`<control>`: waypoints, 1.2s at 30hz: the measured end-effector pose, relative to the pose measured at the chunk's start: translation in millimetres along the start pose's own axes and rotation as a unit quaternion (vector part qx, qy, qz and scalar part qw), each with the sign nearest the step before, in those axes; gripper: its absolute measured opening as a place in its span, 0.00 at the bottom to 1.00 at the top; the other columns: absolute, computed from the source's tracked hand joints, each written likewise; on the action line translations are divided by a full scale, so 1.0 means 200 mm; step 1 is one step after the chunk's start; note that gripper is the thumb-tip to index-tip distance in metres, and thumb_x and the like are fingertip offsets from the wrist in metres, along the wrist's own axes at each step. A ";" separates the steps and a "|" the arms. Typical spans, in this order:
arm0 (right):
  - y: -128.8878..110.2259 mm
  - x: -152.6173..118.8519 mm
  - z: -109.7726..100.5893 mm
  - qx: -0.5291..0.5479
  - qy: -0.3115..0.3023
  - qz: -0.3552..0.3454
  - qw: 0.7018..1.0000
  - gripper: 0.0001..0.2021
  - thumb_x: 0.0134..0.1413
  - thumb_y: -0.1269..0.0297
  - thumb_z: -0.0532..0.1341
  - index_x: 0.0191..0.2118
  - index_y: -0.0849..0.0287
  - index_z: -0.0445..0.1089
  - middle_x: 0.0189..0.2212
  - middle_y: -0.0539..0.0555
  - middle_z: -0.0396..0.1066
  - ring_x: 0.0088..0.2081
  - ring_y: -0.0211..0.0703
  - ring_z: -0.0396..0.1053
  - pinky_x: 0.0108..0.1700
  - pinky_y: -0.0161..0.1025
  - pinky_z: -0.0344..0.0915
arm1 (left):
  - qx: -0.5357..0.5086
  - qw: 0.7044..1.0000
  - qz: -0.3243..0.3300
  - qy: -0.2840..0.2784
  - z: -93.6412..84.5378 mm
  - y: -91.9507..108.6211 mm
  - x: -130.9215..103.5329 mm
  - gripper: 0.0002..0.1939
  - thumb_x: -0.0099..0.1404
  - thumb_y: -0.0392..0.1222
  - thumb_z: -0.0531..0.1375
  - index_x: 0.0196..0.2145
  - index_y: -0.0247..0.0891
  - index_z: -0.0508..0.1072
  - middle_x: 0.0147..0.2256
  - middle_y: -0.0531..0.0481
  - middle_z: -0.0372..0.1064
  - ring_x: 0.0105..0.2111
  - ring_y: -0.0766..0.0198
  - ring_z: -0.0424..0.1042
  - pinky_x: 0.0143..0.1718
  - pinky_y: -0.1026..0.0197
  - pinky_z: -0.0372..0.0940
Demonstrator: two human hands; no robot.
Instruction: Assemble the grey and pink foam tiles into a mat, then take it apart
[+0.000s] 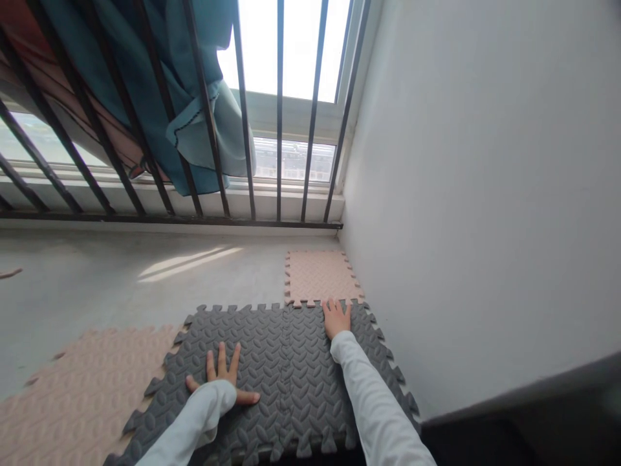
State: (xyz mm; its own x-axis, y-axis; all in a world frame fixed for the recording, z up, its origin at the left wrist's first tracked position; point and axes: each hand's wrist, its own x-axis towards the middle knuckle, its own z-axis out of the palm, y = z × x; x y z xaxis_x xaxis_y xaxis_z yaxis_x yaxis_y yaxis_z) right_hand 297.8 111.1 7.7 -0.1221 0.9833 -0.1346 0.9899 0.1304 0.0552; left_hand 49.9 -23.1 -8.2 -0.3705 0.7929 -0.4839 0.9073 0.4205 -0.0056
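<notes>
Dark grey foam floor mats with puzzle-tooth edges lie in front of me, with a seam running between two joined pieces. Spread flat on the left piece is my left hand, fingers apart. My right hand rests near the far edge of the right piece, its fingers stretched toward a pink foam mat. That pink mat meets the grey edge at its near side; whether the teeth are locked there is partly hidden by my fingers. Neither hand holds anything.
A white wall rises close on the right. Dark railing bars stand ahead, before a window with a blue-green curtain. More pink matting lies at left, and a small pinkish piece is on the grey floor.
</notes>
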 end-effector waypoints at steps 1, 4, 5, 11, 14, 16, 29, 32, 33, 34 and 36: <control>-0.01 0.01 -0.01 0.001 0.001 -0.001 1.000 0.25 0.54 0.73 0.38 0.56 0.53 0.52 0.59 0.56 0.47 0.58 0.49 0.44 0.53 0.59 0.38 | 0.000 1.000 0.001 0.004 0.01 0.00 0.01 0.57 0.35 0.64 0.59 0.59 0.49 0.36 0.61 0.45 0.17 0.58 0.40 0.20 0.47 0.27 0.30; -0.04 0.01 -0.01 0.005 0.010 -0.010 1.000 0.24 0.54 0.72 0.39 0.56 0.54 0.53 0.59 0.56 0.47 0.58 0.50 0.45 0.54 0.59 0.37 | 0.004 1.000 -0.002 0.010 0.02 -0.01 0.02 0.58 0.34 0.65 0.59 0.59 0.49 0.36 0.61 0.44 0.18 0.58 0.39 0.21 0.46 0.26 0.30; -0.05 0.01 -0.01 0.007 0.014 -0.016 1.000 0.24 0.54 0.72 0.39 0.56 0.53 0.53 0.59 0.56 0.46 0.58 0.50 0.45 0.54 0.59 0.36 | 0.006 1.000 -0.003 0.009 0.02 -0.01 0.02 0.58 0.34 0.64 0.59 0.58 0.49 0.36 0.61 0.44 0.18 0.58 0.39 0.21 0.46 0.26 0.30; -0.14 -0.01 0.02 0.010 0.031 -0.044 0.999 0.24 0.54 0.72 0.40 0.57 0.59 0.53 0.59 0.59 0.47 0.57 0.52 0.45 0.54 0.61 0.35 | 0.015 1.000 -0.010 -0.002 0.00 0.01 0.01 0.58 0.34 0.64 0.59 0.58 0.49 0.35 0.61 0.45 0.17 0.59 0.41 0.21 0.47 0.27 0.31; -0.16 -0.01 0.01 0.011 0.035 -0.065 0.997 0.23 0.54 0.72 0.40 0.56 0.61 0.54 0.58 0.58 0.48 0.57 0.52 0.45 0.55 0.59 0.31 | 0.010 1.000 -0.006 0.020 0.05 -0.01 0.05 0.59 0.32 0.64 0.60 0.58 0.49 0.36 0.61 0.44 0.18 0.58 0.39 0.21 0.46 0.26 0.32; -0.16 -0.01 0.01 0.014 0.033 -0.066 0.997 0.23 0.54 0.72 0.40 0.56 0.60 0.54 0.58 0.58 0.49 0.57 0.52 0.46 0.55 0.60 0.33 | 0.007 0.999 -0.004 0.033 0.09 -0.02 0.08 0.60 0.31 0.64 0.61 0.58 0.48 0.37 0.61 0.44 0.19 0.58 0.38 0.20 0.46 0.25 0.32; -0.28 0.01 0.01 0.053 0.005 -0.077 0.996 0.25 0.54 0.72 0.39 0.58 0.46 0.48 0.60 0.52 0.44 0.59 0.51 0.42 0.52 0.64 0.39 | -0.015 1.000 -0.006 0.011 0.01 0.02 0.02 0.59 0.32 0.61 0.61 0.58 0.49 0.36 0.61 0.45 0.18 0.58 0.41 0.18 0.46 0.26 0.29; -0.30 0.02 0.02 0.046 -0.012 -0.067 0.997 0.24 0.55 0.71 0.39 0.57 0.48 0.49 0.60 0.53 0.44 0.59 0.53 0.41 0.52 0.64 0.38 | -0.010 1.000 -0.003 0.004 0.00 0.02 0.01 0.59 0.32 0.62 0.61 0.58 0.49 0.36 0.61 0.44 0.18 0.58 0.40 0.19 0.46 0.26 0.28; -0.31 0.03 0.01 0.041 -0.016 -0.069 0.997 0.24 0.55 0.71 0.39 0.57 0.49 0.50 0.60 0.53 0.45 0.59 0.52 0.41 0.52 0.64 0.38 | -0.008 1.000 -0.005 0.000 0.00 0.02 0.01 0.59 0.33 0.63 0.61 0.58 0.49 0.36 0.61 0.44 0.18 0.58 0.40 0.19 0.46 0.26 0.28; -0.31 0.03 0.00 0.038 -0.019 -0.071 0.997 0.24 0.55 0.71 0.39 0.57 0.49 0.51 0.59 0.54 0.46 0.59 0.52 0.41 0.52 0.64 0.37 | -0.004 1.000 -0.008 -0.004 -0.01 0.02 0.00 0.59 0.33 0.63 0.61 0.58 0.49 0.35 0.61 0.45 0.18 0.58 0.40 0.19 0.47 0.26 0.28; -0.33 0.04 -0.01 0.035 -0.022 -0.069 0.997 0.23 0.55 0.71 0.38 0.57 0.52 0.52 0.59 0.55 0.47 0.59 0.51 0.42 0.53 0.63 0.37 | 0.003 1.000 -0.012 -0.012 -0.04 0.03 -0.02 0.58 0.34 0.63 0.60 0.58 0.49 0.34 0.61 0.45 0.17 0.58 0.41 0.19 0.47 0.27 0.29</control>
State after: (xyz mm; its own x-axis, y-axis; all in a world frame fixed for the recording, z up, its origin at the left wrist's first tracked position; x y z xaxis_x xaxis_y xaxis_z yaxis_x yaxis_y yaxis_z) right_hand 231.2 110.9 5.3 -0.2562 0.9498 -0.1794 0.9666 0.2538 -0.0364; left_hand 54.8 -20.3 -0.4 -0.3878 0.7713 -0.5046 0.8992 0.4370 -0.0230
